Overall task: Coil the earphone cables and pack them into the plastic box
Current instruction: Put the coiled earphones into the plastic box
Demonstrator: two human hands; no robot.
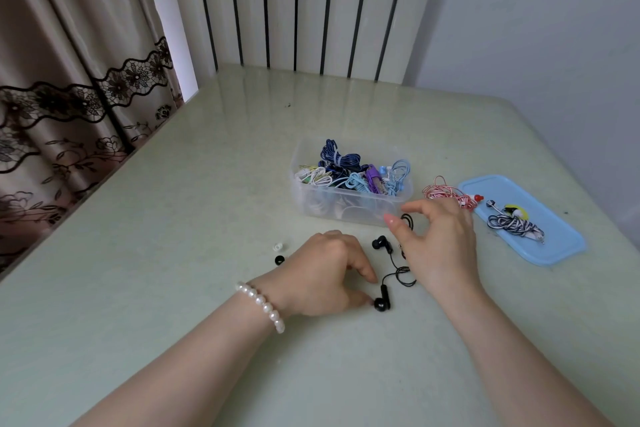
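So we've got the black earphones [384, 274] loose on the table [173, 253], just in front of the plastic box [349, 198], which is already stuffed with coiled cables. Our left hand [325, 274] has its fingers curled down with the thumb tip touching the near earbud [382, 303]; looks like a light pinch starting, but we can't tell if it's actually gripping yet. Our right hand [440, 239] hovers over the cable with fingers spread and relaxed, holding nothing that we can see.

What could go wrong: the thin cord already loops over itself near the right wrist, so pulling one bud before straightening it would probably tighten a knot. Also the box is heaped, so a loose coil could spring open and spill out.

Orientation: the near earbud's stem runs away from us, bud end nearest us, and the other earbud [381, 243] lies beyond it near the box. The pink earphones [446, 194] and a striped set [512, 224] on the blue lid [554, 246] still wait.
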